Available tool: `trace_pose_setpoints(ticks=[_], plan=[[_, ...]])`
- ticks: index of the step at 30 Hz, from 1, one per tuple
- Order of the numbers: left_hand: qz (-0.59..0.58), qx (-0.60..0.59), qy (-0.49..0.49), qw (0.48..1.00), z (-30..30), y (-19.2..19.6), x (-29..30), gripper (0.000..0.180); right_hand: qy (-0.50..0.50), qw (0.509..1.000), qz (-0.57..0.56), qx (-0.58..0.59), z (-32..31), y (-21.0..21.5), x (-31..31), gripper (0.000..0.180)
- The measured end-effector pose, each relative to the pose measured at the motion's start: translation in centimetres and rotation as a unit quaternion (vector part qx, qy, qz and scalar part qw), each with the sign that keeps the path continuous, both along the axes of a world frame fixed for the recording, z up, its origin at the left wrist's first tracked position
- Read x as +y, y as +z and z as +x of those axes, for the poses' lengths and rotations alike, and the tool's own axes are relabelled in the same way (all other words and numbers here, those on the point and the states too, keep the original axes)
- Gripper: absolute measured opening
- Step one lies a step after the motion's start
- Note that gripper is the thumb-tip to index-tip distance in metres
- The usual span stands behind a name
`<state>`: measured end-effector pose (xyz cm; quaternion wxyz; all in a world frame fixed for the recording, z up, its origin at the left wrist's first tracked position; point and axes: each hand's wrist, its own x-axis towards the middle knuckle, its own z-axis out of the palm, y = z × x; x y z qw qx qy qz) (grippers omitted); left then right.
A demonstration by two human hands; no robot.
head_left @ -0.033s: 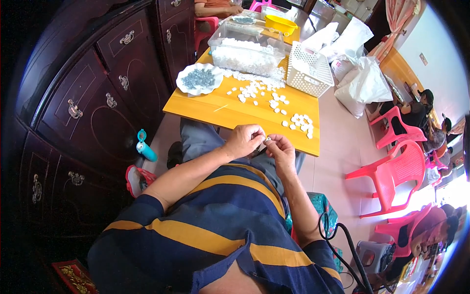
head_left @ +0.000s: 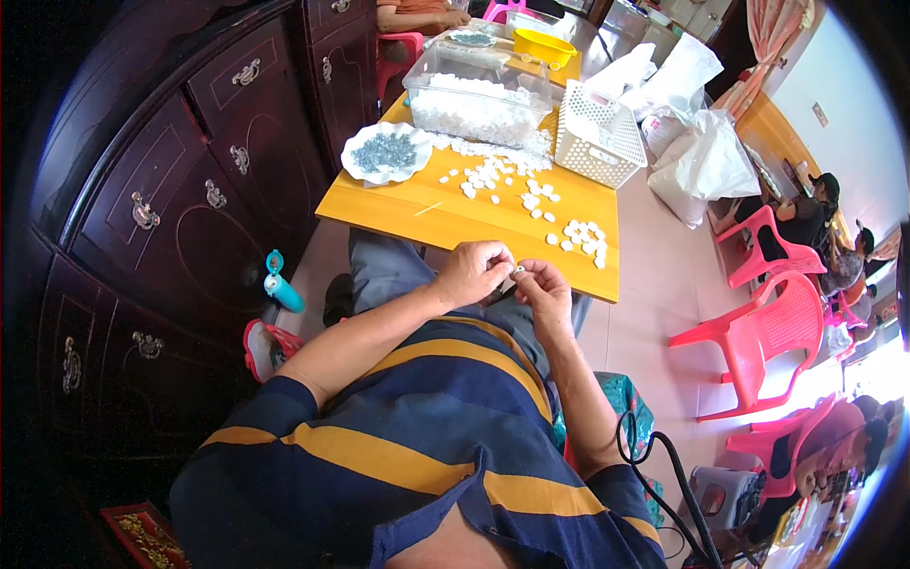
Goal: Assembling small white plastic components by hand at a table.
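Observation:
My left hand (head_left: 471, 272) and my right hand (head_left: 544, 292) meet just off the near edge of the table (head_left: 379, 207), above my lap. A small white piece (head_left: 518, 270) shows at the fingertips of my right hand, which are pinched on it. The fingers of my left hand are pinched together right beside it; what they hold is hidden. On the tabletop, several small white round pieces (head_left: 533, 200) lie scattered. A white plate with a wavy rim (head_left: 421, 171) holds a heap of small grey-blue pieces (head_left: 384, 152).
A clear plastic bin (head_left: 474, 123) of white pieces stands at the back beside a white perforated basket (head_left: 607, 163). White sacks (head_left: 697, 171) and pink plastic chairs (head_left: 773, 327) are at the right. Dark wooden cabinets (head_left: 171, 204) line the left, near a teal bottle (head_left: 287, 294).

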<state>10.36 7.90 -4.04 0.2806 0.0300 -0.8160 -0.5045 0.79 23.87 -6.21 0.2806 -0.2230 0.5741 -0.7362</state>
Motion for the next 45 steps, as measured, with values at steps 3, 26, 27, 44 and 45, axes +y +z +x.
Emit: trace_pose_setpoints(ticks=[3,26,27,44,45], plan=[[0.004,0.006,0.000,1.000,-0.2,-0.3,0.0,0.006,-0.002,1.000,0.001,0.005,0.0,-0.1,0.0,0.018],[-0.050,0.009,0.019,0.999,0.0,-0.2,0.0,0.010,-0.005,0.999,0.036,0.038,0.5,0.3,-0.1,0.012],[-0.060,0.018,0.021,0.998,0.0,-0.3,-0.1,0.011,-0.006,0.999,0.036,0.037,0.6,0.3,-0.1,0.012],[-0.069,0.011,0.009,0.998,-0.2,-0.5,-0.2,0.008,-0.018,0.998,0.025,0.058,1.1,0.6,-0.4,0.010],[-0.073,0.017,0.006,0.997,-0.2,-0.7,-0.3,0.007,-0.020,0.997,0.039,0.055,1.0,0.5,-0.4,0.010]])
